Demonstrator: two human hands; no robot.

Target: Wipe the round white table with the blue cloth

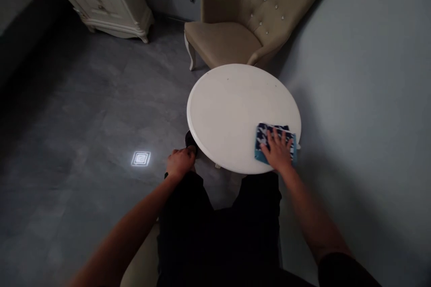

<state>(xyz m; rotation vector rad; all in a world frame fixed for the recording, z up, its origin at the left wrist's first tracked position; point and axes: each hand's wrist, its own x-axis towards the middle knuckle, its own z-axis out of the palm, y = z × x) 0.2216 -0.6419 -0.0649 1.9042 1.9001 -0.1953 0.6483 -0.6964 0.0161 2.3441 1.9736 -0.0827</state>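
My right hand [279, 151] lies with fingers spread on a folded cloth [261, 145], pressing it against the top of a round white table [232, 112] near its right front edge. Dark navy and white patterning covers most of the cloth, and a blue-green part shows at its lower side. My left hand [181, 161] rests on my left knee, away from the table, its fingers curled in and nothing visible in them. A few tiny dark specks dot the far part of the tabletop.
A tan armchair [222, 42] with a buttoned back stands just behind the table. A grey wall [363, 98] runs close along the right. Farther left is a white cabinet [101, 4]. A bright square light patch [140, 158] falls on the grey floor [84, 112].
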